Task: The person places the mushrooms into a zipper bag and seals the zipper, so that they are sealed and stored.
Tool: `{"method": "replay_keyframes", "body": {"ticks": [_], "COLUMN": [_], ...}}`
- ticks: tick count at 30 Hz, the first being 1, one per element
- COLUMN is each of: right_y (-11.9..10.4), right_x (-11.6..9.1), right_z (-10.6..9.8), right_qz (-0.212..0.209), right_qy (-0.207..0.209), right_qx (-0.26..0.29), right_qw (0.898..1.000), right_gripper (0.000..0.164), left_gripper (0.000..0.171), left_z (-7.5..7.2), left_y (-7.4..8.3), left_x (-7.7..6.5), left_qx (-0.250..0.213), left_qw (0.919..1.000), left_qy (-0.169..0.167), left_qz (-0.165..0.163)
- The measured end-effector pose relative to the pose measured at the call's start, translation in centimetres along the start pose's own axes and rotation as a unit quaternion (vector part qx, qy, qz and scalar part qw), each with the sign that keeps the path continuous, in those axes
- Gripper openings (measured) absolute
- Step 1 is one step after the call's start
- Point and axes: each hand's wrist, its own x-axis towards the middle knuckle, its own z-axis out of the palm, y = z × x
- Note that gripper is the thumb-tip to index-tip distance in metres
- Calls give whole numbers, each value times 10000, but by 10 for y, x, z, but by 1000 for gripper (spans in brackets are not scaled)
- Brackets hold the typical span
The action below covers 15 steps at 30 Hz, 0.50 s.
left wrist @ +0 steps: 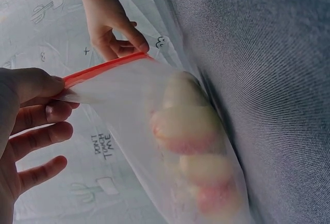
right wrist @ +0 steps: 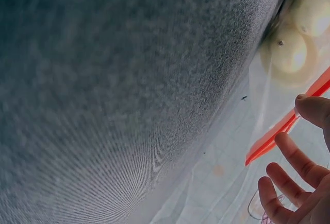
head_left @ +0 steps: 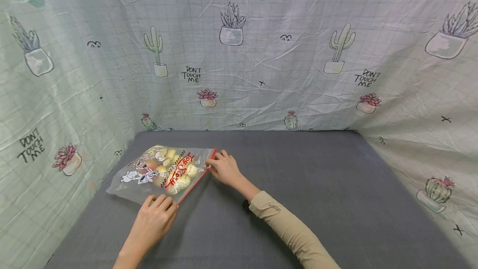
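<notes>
A clear zip bag (head_left: 160, 173) with "Toy Story" lettering and cartoon figures lies tilted on the left of the table, its red zip strip (head_left: 194, 184) facing right. Inside are several round fruits (left wrist: 188, 126), pale yellow with red patches, that look like peaches or apples. My left hand (head_left: 157, 215) pinches the near end of the strip between thumb and index finger, the other fingers spread apart. Toward the strip's far end, my right hand (head_left: 225, 169) pinches the red edge with thumb and index finger. Whether the zip is sealed cannot be told.
The dark grey cloth-covered table (head_left: 317, 186) stretches to the right of the bag. A pale curtain (head_left: 261, 65) printed with cacti hangs behind and along both sides. A small black object (head_left: 245, 205) shows under the right wrist.
</notes>
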Motion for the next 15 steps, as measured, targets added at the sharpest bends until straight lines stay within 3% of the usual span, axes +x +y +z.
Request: {"method": "replay_keyframes", "body": {"ticks": [15], "right_y": [6], "right_x": [1], "right_z": [3], "right_qz": [-112], "right_qy": [113], "right_qx": [-281], "right_qw": [9995], "right_gripper": [14], "left_gripper": [50], "left_z": [-1], "left_y": [-1], "left_x": [-2], "left_qx": [-51], "left_qw": [10000], "left_qy": [27], "left_qz": [-26]}}
